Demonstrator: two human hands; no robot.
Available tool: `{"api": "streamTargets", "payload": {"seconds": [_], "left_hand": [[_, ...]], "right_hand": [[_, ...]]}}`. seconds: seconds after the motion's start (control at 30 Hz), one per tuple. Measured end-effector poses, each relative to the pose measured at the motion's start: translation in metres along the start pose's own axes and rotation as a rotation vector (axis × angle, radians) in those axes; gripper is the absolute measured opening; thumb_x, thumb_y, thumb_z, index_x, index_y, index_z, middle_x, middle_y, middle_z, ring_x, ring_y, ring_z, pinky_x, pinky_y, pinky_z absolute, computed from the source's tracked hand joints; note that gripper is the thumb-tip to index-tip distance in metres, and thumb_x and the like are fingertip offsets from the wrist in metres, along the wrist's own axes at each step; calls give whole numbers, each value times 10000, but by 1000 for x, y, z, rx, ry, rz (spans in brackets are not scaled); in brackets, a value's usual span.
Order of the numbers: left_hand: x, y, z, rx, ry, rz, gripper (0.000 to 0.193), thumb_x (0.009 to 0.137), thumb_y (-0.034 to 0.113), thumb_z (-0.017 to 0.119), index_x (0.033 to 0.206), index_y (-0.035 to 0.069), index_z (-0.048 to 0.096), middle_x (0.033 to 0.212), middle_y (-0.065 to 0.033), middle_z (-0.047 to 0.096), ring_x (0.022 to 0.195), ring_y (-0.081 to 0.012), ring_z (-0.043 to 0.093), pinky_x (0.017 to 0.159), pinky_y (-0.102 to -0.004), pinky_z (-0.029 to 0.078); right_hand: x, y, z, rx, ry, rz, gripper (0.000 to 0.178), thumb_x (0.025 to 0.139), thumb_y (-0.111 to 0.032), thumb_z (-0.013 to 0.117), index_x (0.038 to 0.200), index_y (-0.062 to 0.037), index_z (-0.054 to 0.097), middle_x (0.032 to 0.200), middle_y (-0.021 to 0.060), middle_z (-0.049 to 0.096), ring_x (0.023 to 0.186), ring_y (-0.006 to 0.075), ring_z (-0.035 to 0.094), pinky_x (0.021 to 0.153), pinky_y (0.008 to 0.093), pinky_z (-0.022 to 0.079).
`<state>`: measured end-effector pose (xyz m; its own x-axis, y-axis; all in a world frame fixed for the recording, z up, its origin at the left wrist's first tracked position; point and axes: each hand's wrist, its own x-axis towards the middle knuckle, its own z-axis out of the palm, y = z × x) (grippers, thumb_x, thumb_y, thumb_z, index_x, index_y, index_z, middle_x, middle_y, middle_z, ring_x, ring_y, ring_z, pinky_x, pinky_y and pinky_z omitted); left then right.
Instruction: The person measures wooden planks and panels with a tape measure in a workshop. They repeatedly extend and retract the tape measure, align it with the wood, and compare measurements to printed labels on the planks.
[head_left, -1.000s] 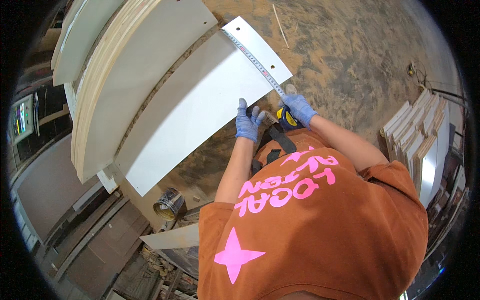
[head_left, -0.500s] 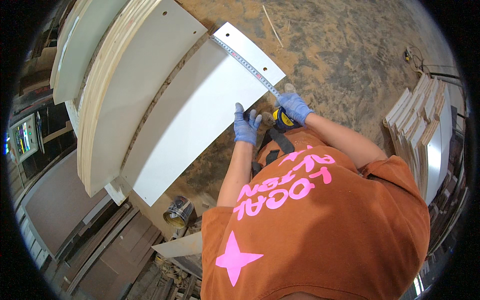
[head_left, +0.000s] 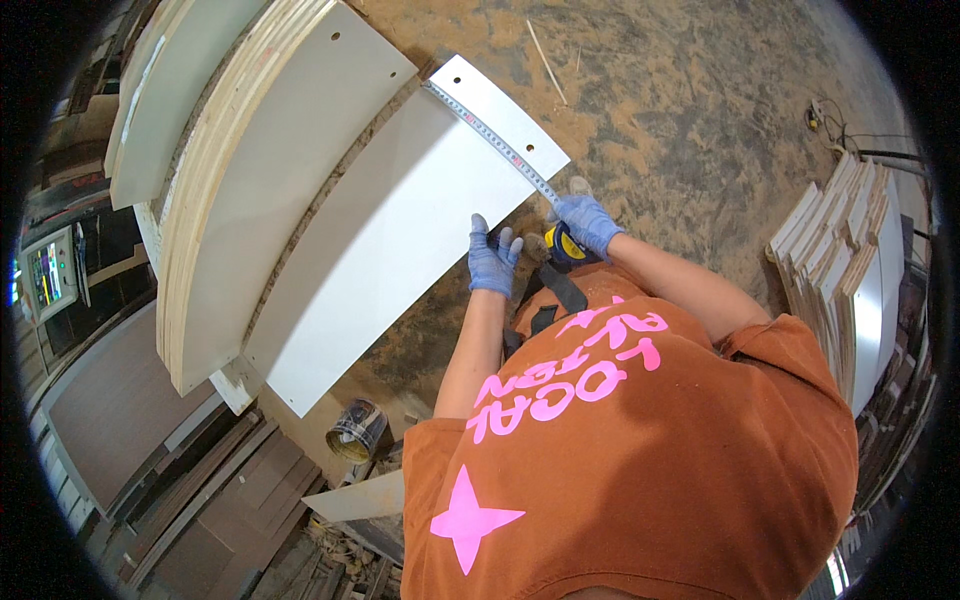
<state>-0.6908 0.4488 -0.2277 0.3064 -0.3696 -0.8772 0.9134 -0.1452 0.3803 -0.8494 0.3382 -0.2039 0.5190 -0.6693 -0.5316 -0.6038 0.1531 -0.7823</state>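
A tape measure (head_left: 565,243) with a yellow and dark case is gripped in my gloved right hand (head_left: 588,224). Its pulled-out blade (head_left: 493,136) lies slantwise across the far end of a long white panel (head_left: 385,240), reaching to the panel's left edge. Two small holes show in the panel beyond the blade. My left hand (head_left: 491,262), also in a blue glove, is at the panel's near right edge with its fingers apart. Those fingertips seem to rest on the edge, though firm contact is hard to make out.
Thick stacked panels (head_left: 265,180) rise along the white panel's left side. A metal can (head_left: 357,430) stands near its lower end. Brown boards (head_left: 235,500) lie at the lower left, and a lit screen (head_left: 48,275) is at far left. Another panel stack (head_left: 840,260) stands on the right.
Almost nothing differs. The view has shifted slightly, so the panels sit a little lower in the picture; both hands and the tape measure keep about the same places along the panel.
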Motion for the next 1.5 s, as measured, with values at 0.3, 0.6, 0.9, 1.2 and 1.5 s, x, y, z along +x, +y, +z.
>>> {"api": "streamTargets", "payload": {"seconds": [0.3,0.6,0.9,1.2,1.5], "left_hand": [[-7,4,0,59,-32,-23,583,736,510,714,1125,125,511,952,-56,532,798,-142,573,558,-268,565],[5,27,-22,98,-152,-46,504,741,547,687,918,86,587,778,-4,603,610,-101,612,502,-286,566],[9,21,-22,153,-80,11,711,735,629,642,1057,2,552,736,4,532,567,-116,521,479,-268,488],[2,24,3,209,60,143,599,800,654,540,878,61,508,651,3,418,526,-108,408,446,-262,374],[21,-11,31,79,462,413,646,811,637,532,1094,57,514,933,-83,551,694,-153,540,491,-271,498]], "right_hand": [[-5,-1,-2,194,-38,-21,276,839,-247,501,833,-32,674,832,124,662,808,230,617,753,317,472],[2,-29,-18,160,-51,-52,341,883,-318,515,814,-19,664,721,73,629,707,143,577,676,283,458],[4,-3,-18,348,-73,-147,357,910,-331,501,859,-7,643,785,67,639,724,134,581,678,281,468],[6,28,-94,608,-81,-79,330,905,-314,528,861,-2,626,805,45,612,730,118,562,668,251,457],[86,36,-221,693,51,-55,281,900,-282,560,834,-14,610,691,64,608,588,143,589,534,259,477]]}}
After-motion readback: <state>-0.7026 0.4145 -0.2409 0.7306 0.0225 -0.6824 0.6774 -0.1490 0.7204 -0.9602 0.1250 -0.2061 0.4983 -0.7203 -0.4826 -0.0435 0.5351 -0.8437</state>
